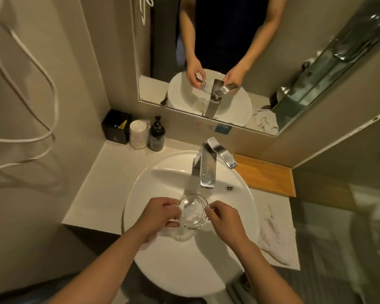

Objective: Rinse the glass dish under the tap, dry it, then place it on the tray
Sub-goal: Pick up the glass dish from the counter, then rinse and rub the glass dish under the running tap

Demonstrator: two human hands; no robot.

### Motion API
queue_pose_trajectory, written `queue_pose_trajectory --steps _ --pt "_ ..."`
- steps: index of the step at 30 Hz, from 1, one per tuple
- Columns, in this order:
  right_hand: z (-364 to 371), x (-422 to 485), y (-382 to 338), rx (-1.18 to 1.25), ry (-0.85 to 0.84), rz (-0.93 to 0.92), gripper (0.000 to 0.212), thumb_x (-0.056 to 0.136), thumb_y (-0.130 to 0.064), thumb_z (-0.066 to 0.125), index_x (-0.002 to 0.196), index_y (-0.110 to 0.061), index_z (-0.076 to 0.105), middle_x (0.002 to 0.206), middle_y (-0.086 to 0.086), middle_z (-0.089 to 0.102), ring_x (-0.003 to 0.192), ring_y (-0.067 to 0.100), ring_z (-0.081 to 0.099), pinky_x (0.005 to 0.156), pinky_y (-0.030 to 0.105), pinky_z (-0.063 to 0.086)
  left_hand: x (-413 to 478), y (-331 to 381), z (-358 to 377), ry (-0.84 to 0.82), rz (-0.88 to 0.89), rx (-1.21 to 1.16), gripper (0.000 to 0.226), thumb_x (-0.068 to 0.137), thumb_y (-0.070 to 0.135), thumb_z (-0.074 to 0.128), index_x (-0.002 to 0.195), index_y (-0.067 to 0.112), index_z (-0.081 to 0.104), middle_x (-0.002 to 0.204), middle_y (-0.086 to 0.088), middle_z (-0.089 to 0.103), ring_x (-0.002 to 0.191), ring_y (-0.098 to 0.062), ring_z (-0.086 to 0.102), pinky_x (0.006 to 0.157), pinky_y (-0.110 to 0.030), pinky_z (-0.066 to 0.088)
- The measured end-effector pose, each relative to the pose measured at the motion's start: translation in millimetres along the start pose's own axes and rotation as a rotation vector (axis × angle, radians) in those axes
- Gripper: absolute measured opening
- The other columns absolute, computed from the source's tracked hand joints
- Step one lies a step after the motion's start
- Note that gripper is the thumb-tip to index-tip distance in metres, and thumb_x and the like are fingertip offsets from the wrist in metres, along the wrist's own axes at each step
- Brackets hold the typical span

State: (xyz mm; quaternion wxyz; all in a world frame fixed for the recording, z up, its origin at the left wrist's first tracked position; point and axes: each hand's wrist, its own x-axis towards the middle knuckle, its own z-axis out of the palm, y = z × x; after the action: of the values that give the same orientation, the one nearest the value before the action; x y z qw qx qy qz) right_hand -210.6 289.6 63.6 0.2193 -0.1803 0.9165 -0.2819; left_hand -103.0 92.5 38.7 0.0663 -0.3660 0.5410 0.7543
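Dish (193, 210), clear glass, sits over the sink (154, 172) below the tap (206, 170), gripped at its rim by left hand (158, 216) and right hand (223, 218) fingers; contents unclear.

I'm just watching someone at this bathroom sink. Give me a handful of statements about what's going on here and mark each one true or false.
1. Both hands hold the glass dish over the basin. True: the left hand and the right hand grip opposite sides of its rim.
2. The dish already sits on the wooden tray. False: it is in the hands, and the tray, right of the tap, shows nothing on it.
3. A white towel lies on the counter right of the basin. True.
4. The dark pump bottle stands beside the tray. False: it stands at the back left corner, next to a black box.
5. The dish is full of soapy foam. False: it looks clear.
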Motion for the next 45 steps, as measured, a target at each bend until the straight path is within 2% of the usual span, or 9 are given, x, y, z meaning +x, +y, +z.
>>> queue_pose_trajectory --steps 8,13,17,23,30,35,37,40,45 --pt "-72.4 2.4 -14.7 -0.132 0.404 -0.288 0.034 0.096 -0.034 0.069 0.124 -0.016 0.063 0.11 -0.003 0.067 0.09 0.009 0.061 0.073 0.028 0.05 8.9 -2.5 10.5 -0.027 -0.001 0.013 0.026 0.067 -0.001 0.079 0.092 0.007 0.077 0.084 -0.017 0.073 0.073 -0.024 0.072 0.065 -0.036 0.062" --pt "-96.5 33.6 -36.8 -0.294 0.287 -0.404 0.036 0.098 -0.03 0.067 0.128 -0.011 0.061 0.112 0.008 0.065 0.099 0.027 0.06 0.079 0.038 0.047 9.8 0.0 13.7 -0.038 0.023 0.026 0.015 0.071 0.002 0.077 0.08 0.013 0.079 0.079 -0.015 0.074 0.072 -0.023 0.073 0.064 -0.034 0.062" --pt "-93.7 52.0 -47.7 -0.373 0.266 -0.36 0.025 0.099 -0.028 0.064 0.116 -0.009 0.062 0.102 0.009 0.061 0.087 0.03 0.058 0.065 0.035 0.038 13.8 -0.5 16.0 -0.031 0.025 0.016 0.022 0.072 0.0 0.078 0.093 0.008 0.076 0.082 -0.017 0.075 0.073 -0.023 0.073 0.064 -0.035 0.062" --pt "-98.1 57.5 -55.8 -0.472 0.29 -0.413 0.022 0.105 -0.029 0.052 0.107 -0.009 0.059 0.091 0.007 0.053 0.072 0.027 0.051 0.059 0.035 0.041 18.7 4.0 19.0 -0.044 0.025 0.02 0.018 0.067 0.005 0.079 0.08 0.017 0.081 0.074 -0.009 0.077 0.071 -0.022 0.074 0.065 -0.035 0.063" --pt "-108.3 69.9 -77.1 -0.465 0.303 -0.431 0.03 0.106 -0.031 0.05 0.115 -0.008 0.065 0.096 0.009 0.057 0.076 0.026 0.053 0.065 0.038 0.049 24.7 8.6 24.0 -0.016 0.037 0.035 0.023 0.068 0.006 0.076 0.091 0.007 0.079 0.08 -0.011 0.074 0.076 -0.023 0.072 0.074 -0.041 0.066" --pt "-104.4 56.4 -62.3 -0.255 0.417 -0.357 0.037 0.102 -0.033 0.057 0.134 -0.013 0.057 0.103 0.002 0.063 0.089 0.019 0.058 0.074 0.034 0.047 27.2 4.1 21.7 0.01 0.052 0.022 0.019 0.075 -0.002 0.072 0.091 0.007 0.079 0.085 -0.018 0.077 0.075 -0.022 0.073 0.073 -0.039 0.065" --pt "-92.1 40.5 -42.7 -0.165 0.472 -0.282 0.033 0.103 -0.034 0.054 0.128 -0.014 0.06 0.1 -0.001 0.064 0.086 0.015 0.06 0.072 0.033 0.05 28.4 2.3 19.7 0.028 0.05 0.013 0.022 0.074 -0.004 0.072 0.094 0.005 0.077 0.087 -0.02 0.077 0.076 -0.023 0.074 0.074 -0.041 0.065" --pt "-59.6 20.2 -9.0 -0.149 0.292 -0.141 0.029 0.102 -0.037 0.055 0.118 -0.015 0.065 0.093 -0.004 0.066 0.082 0.014 0.063 0.067 0.029 0.043 26.5 1.3 20.3 0.035 0.053 0.013 0.024 0.075 -0.007 0.069 0.096 0.003 0.074 0.082 -0.016 0.075 0.074 -0.024 0.073 0.076 -0.045 0.065" --pt "-24.6 21.9 5.7 0.047 -0.13 0.018 0.043 0.098 -0.041 0.062 0.13 -0.012 0.063 0.114 0.002 0.072 0.095 0.015 0.065 0.085 0.031 0.051 23.0 0.7 24.3 0.051 0.082 0.05 0.024 0.075 -0.01 0.065 0.095 0.003 0.072 0.071 -0.007 0.071 0.066 -0.022 0.07 0.062 -0.033 0.06"
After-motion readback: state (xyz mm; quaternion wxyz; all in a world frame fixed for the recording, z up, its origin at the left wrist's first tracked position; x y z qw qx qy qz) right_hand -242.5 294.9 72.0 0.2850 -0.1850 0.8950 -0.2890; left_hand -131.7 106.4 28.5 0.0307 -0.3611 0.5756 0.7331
